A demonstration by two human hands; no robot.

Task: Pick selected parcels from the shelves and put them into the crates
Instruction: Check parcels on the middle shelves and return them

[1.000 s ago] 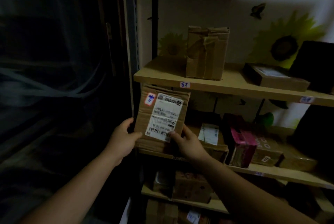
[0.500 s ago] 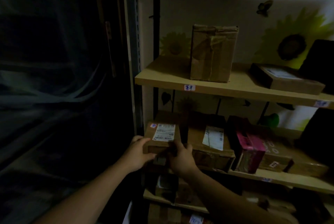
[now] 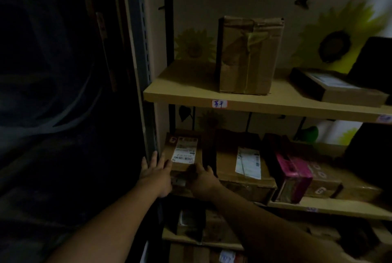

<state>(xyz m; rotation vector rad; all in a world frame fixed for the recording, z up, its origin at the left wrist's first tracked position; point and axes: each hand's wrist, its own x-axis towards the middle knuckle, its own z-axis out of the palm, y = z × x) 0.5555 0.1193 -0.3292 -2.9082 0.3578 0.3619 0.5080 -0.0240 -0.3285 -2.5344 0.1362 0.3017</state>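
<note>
The flat brown cardboard parcel with a white label [image 3: 184, 152] lies below and left of the tall taped brown cardboard box [image 3: 248, 54]. The left hand [image 3: 156, 174] is laid against it with fingers [image 3: 153, 157] spread straight; the right hand [image 3: 202, 180] is curled over its front edge. Both ends should be gripped before it is slid out level.

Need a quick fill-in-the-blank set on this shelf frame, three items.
1. The tall taped box stands one shelf ___ the labelled parcel.
2. The labelled parcel lies at the ___ end of its shelf.
3. The one non-brown box on that shelf is coloured ___.
Missing words: above; left; pink.
</note>
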